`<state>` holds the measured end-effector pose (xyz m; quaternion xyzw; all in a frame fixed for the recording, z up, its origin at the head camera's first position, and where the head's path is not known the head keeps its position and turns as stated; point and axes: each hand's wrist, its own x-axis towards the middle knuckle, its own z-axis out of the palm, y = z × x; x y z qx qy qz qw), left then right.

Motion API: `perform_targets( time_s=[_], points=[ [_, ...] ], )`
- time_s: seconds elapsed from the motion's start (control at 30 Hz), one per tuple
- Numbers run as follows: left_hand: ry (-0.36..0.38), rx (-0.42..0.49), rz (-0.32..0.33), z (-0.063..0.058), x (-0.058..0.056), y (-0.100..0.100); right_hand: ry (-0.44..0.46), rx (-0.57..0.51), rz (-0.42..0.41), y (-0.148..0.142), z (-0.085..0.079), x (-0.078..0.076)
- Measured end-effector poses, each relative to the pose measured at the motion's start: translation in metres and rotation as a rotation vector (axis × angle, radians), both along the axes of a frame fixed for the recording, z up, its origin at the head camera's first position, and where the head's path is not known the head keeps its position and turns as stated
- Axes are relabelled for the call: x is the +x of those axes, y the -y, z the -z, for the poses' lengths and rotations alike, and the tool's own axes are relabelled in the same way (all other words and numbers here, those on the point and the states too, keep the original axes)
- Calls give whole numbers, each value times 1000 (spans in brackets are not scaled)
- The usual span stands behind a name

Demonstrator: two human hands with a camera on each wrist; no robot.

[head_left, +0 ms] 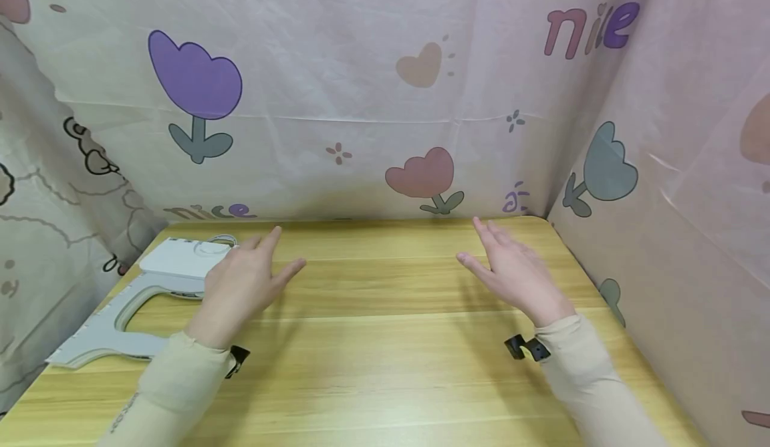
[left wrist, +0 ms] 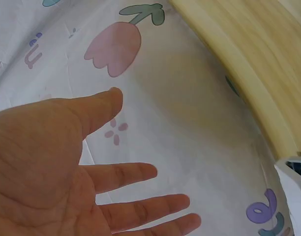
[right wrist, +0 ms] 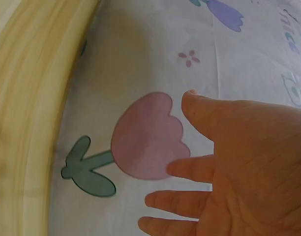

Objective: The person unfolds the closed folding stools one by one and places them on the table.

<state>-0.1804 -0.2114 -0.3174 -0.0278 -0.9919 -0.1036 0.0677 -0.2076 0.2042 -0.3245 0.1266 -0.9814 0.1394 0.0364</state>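
Note:
My left hand (head_left: pixel 243 283) is held over the left half of the wooden table (head_left: pixel 373 367), fingers straight and thumb spread apart, holding nothing. In the left wrist view the palm and spread fingers of that hand (left wrist: pixel 47 162) show against the curtain. Over the table's right half, my right hand (head_left: pixel 514 273) is likewise extended, with its thumb pointing inward and nothing in its grasp. Its fingers (right wrist: pixel 185 201) look straight in the right wrist view. Nearest to the left hand is a white and grey arch-shaped object (head_left: pixel 114 320), partly hidden behind that hand and sleeve.
A white box-like part (head_left: pixel 180 256) lies at the far end of the grey piece, with a thin white cable (head_left: pixel 224 238) looped beside it. A printed curtain (head_left: pixel 337 86) hangs along the back edge and both sides of the table. Each wrist carries a small black camera mount (head_left: pixel 527 347).

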Motion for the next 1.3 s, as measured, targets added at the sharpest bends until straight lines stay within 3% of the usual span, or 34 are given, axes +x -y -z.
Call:
perform_targets(
  time_s=[0.23,0.4,0.63,0.83,1.07,1.3],
  points=[
    [45,-14,-18,5,5,24,-40,-2,-44,24,9,-4],
    [96,-31,-52,11,7,43,1,-25,-89,43,15,-8],
    [114,-33,-61,23,15,69,53,-67,-170,76,28,-16],
    [187,-33,-86,31,19,88,85,-88,-239,110,37,-21],
    [236,-48,-87,41,25,98,95,-82,-317,141,43,-25],
    [234,-54,-79,50,30,100,125,-36,-319,167,48,-27]
  ],
)
